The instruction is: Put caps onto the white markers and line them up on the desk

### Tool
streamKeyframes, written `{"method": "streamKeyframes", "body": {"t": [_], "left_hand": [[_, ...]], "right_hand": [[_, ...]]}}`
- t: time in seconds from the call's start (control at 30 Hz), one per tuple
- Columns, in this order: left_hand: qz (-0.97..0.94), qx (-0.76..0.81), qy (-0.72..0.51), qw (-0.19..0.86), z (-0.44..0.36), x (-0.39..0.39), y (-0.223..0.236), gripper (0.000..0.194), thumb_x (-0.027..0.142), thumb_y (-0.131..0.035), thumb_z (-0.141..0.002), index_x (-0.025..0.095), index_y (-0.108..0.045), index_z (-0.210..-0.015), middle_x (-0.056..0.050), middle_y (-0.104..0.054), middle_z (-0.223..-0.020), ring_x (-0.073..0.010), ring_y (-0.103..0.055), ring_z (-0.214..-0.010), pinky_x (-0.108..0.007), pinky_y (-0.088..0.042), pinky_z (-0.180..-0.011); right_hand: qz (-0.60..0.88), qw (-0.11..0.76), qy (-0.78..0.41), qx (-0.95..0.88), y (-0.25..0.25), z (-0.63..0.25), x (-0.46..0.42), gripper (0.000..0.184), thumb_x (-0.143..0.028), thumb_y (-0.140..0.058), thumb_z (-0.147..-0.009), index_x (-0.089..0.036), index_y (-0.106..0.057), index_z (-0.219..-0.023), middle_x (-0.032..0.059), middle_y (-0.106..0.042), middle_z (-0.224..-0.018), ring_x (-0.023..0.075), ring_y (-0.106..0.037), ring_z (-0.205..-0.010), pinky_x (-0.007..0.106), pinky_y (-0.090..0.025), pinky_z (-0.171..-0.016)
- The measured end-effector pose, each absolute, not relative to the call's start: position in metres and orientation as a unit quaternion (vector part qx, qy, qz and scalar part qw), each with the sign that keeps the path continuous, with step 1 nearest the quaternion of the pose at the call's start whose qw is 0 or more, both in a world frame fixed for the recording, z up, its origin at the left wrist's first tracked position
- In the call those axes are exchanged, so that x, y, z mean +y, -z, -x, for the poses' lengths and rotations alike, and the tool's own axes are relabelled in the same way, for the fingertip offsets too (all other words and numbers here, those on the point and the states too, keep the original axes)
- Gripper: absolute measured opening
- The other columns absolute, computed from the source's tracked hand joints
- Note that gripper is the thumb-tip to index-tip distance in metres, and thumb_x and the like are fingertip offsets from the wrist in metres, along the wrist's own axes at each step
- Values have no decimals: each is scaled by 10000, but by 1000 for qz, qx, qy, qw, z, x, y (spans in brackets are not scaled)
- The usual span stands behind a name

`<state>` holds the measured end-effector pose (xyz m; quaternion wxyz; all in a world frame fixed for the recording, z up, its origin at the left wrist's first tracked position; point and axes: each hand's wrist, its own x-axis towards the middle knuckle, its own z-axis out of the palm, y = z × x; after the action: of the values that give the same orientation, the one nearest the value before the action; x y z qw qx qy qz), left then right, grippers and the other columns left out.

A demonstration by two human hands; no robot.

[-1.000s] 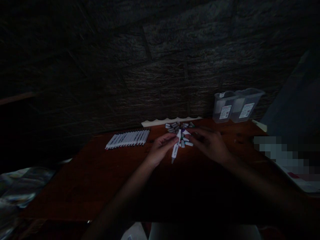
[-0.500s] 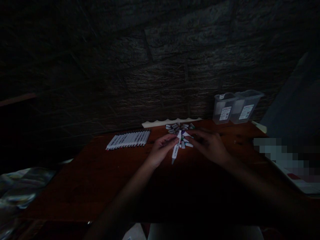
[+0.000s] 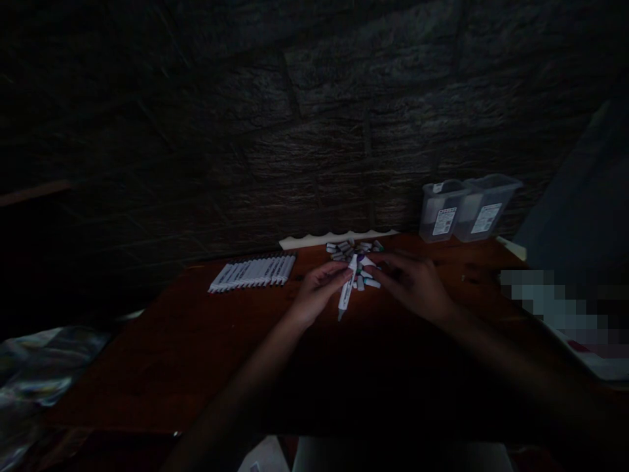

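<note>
Head view: pinches white marker (image 3: pixel 346 295) in left hand (image 3: pixel 314 292), by its far end, just right of the palm; slants lengthwise back toward the body, with grey tip (image 3: pixel 341 315) nearest. Pinches what looks like a purple-and-white cap (image 3: pixel 367 261) in right hand (image 3: pixel 417 283), just right of that far end; cannot tell whether touching. Looks smooth, slim-barrelled, plastic. Just beyond: short blunt pieces (image 3: pixel 344 246), heaped on reddish-brown wooden table (image 3: pixel 196 367). Behind: rough, blocky wall (image 3: pixel 319 144).

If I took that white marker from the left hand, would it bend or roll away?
The white marker would probably feel stiff: it sticks out straight from the left hand. Likely light too, being slim and held in a pinch. Being long and narrow, it might roll.
</note>
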<state>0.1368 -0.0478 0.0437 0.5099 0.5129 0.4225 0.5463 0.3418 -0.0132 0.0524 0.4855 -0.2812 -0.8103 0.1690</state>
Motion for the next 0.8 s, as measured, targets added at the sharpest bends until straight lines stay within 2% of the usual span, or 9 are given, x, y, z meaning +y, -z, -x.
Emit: {"method": "streamKeyframes", "body": {"t": [0.1,0.27,0.47,0.8], "left_hand": [[-516,420,-552,503,-137,-48,-43,279,353,-786,-725,175,-742,-935,-37,-724,-913,-153,-640,-842,-275,-464,-827],[-516,427,-545,505,-137,-48,-43,272,349,-777,-736,168,-740,-936,-42,-722,-917,-151,-640,-836,-275,-469,-819],[-518,420,-546,507,-137,-48,-43,266,343,-774,-742,174,-741,-945,-42,-726,-949,-141,-639,-838,-266,-469,-821],[-523,417,-547,503,-140,-50,-46,250,343,-775,-740,181,-750,-928,-34,-724,-900,-139,-637,-812,-258,-473,-796]], "right_hand": [[281,484,-175,-810,-53,-342,-14,233,-290,-608,-900,-249,-704,-1108,39,-732,-1015,173,-692,-873,296,-552,-775],[286,479,-183,-809,-53,-342,-14,231,-286,-615,-894,-243,-707,-1101,42,-733,-1018,163,-693,-819,282,-553,-713],[279,477,-187,-812,-52,-342,-13,230,-279,-606,-901,-247,-702,-1107,35,-731,-1016,161,-693,-845,286,-553,-752],[278,473,-188,-815,-52,-341,-13,220,-271,-615,-896,-245,-709,-1092,35,-730,-1003,152,-688,-811,277,-552,-722]]}}
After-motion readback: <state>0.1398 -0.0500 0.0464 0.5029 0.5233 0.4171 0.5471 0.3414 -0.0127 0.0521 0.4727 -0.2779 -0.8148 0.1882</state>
